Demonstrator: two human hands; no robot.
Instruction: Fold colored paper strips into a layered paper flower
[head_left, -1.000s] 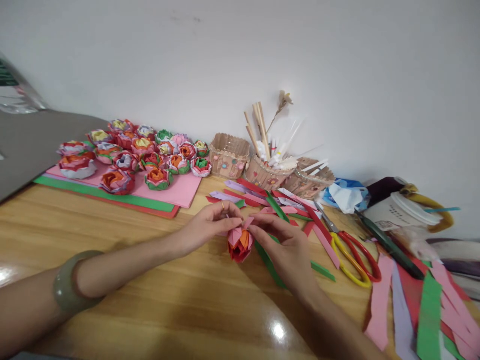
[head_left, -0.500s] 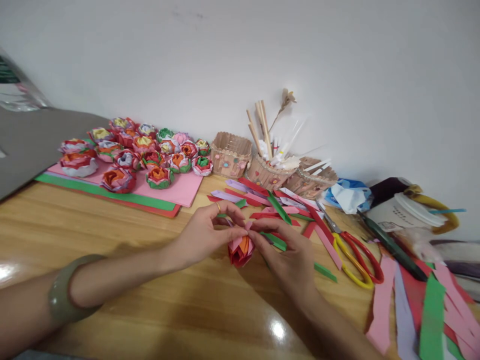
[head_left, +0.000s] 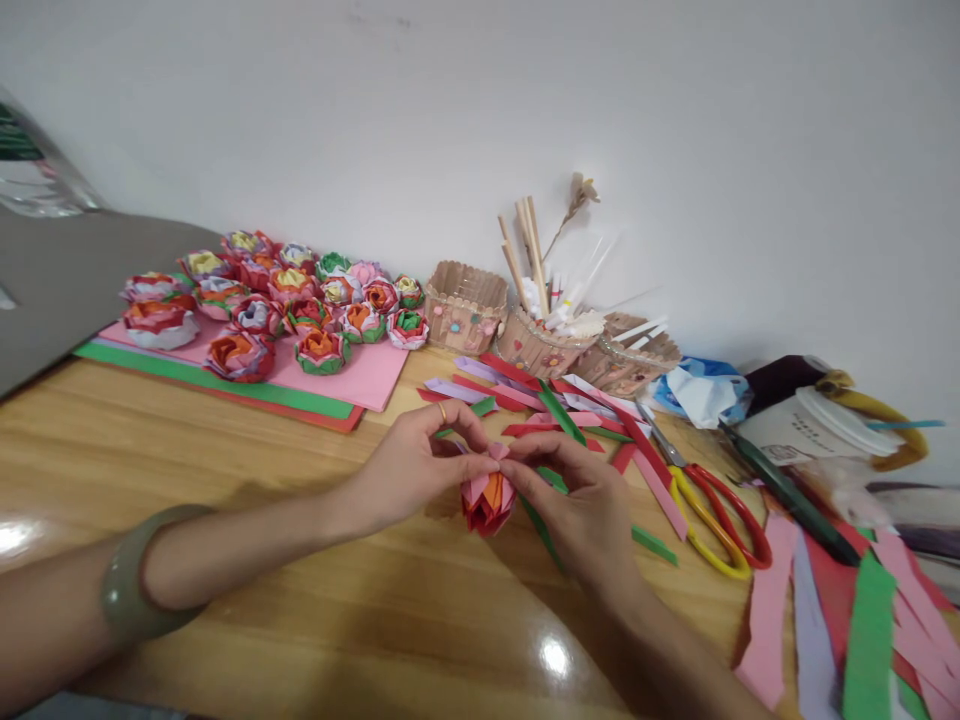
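Between my two hands hangs a small folded paper flower [head_left: 487, 503] with red, orange and pink petals, just above the wooden table. My left hand [head_left: 427, 455] pinches its top edge between thumb and forefinger; a ring and a green bangle show on that arm. From the other side, the thumb and forefinger of my right hand [head_left: 585, 505] pinch the same edge, the thumb tips almost touching. Under the right hand, part of a green paper strip shows. Folded paper strips [head_left: 559, 410] in red, pink, lilac, green and white lie just behind the hands.
Several finished paper flowers [head_left: 322, 352] stand on stacked coloured sheets [head_left: 375, 385] at left. Decorated baskets [head_left: 465, 308] line the wall, some with sticks and tubes. To the right lie scissors [head_left: 709, 515], a dark green tool [head_left: 795, 495], a white tub [head_left: 810, 425] and cut paper pieces [head_left: 866, 630].
The view has shifted slightly. Both hands keep their pinch on the paper flower, and the fingers have moved only a little.
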